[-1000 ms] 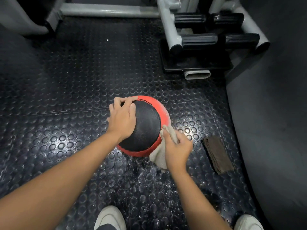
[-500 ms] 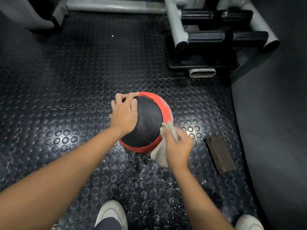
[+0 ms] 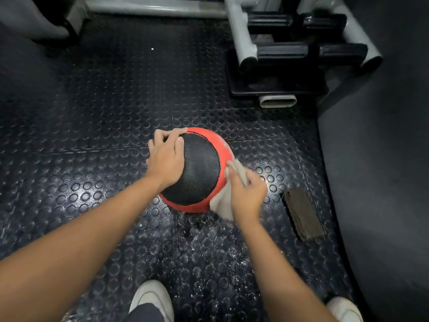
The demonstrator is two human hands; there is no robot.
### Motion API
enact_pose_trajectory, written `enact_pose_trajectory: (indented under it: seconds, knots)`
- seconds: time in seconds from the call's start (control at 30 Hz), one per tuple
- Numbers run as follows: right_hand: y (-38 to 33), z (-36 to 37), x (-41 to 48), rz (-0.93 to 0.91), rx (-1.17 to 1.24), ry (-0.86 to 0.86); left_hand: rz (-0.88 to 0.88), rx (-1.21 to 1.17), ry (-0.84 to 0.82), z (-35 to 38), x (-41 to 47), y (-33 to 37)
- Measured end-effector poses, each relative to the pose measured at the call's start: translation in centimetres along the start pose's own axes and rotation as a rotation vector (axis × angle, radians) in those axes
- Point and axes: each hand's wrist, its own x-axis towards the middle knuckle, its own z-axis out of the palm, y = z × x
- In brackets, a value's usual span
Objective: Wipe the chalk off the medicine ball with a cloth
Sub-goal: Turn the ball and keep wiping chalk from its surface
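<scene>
Left hand point(image 3: 167, 156) sits on the upper left of the medicine ball point(image 3: 202, 173), palm down, fingers curled over the far edge, thumb on the black textured panel, gripping it. Ball sits on the studded black rubber floor point(image 3: 97, 117), roughly frame centre: black mesh panel facing up, red rim round it, faint pale smudges on the red at the upper right. Right hand point(image 3: 248, 196) is against the ball's right flank, fingers bunched round a beige cloth point(image 3: 221, 205); one end of the cloth pokes out above the knuckles touching the red rim, the rest hangs below the hand near the floor. White speckling on the floor just below the ball. Brown ridged mat piece point(image 3: 303, 213) lies right of the hand, apart from the ball. Grey machine frame with black pads point(image 3: 301, 52) at top right. White shoes point(image 3: 152, 298) at the bottom edge.
</scene>
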Motion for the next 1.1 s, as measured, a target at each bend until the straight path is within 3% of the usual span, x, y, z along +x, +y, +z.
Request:
enact_pose_trajectory:
  seconds: [0.13, 0.37, 0.63, 0.73, 0.9, 1.1]
  knots:
    - [1.7, -0.9, -3.0, 0.044, 0.019, 0.001, 0.030, 0.029, -0.019, 0.3, -0.2, 0.0]
    - [-2.5, 1.2, 4.7, -0.101, -0.132, -0.039, 0.049, 0.024, -0.013, 0.2, -0.7, 0.0]
    - [2.0, -0.6, -3.6, 0.059, 0.049, 0.012, 0.018, 0.003, -0.019, 0.0, -0.4, -0.1]
    - [1.3, -0.3, -2.0, 0.068, 0.081, 0.055, 0.046, 0.020, -0.018, 0.1, -0.7, -0.1]
    - [-2.7, 0.6, 4.5, 0.000, -0.007, -0.047, 0.080, -0.007, 0.001, 0.0, -1.1, -0.4]
    - [0.2, -0.4, -0.1, 0.056, 0.106, 0.011, 0.020, -0.029, 0.005, -0.2, -0.3, -0.4]
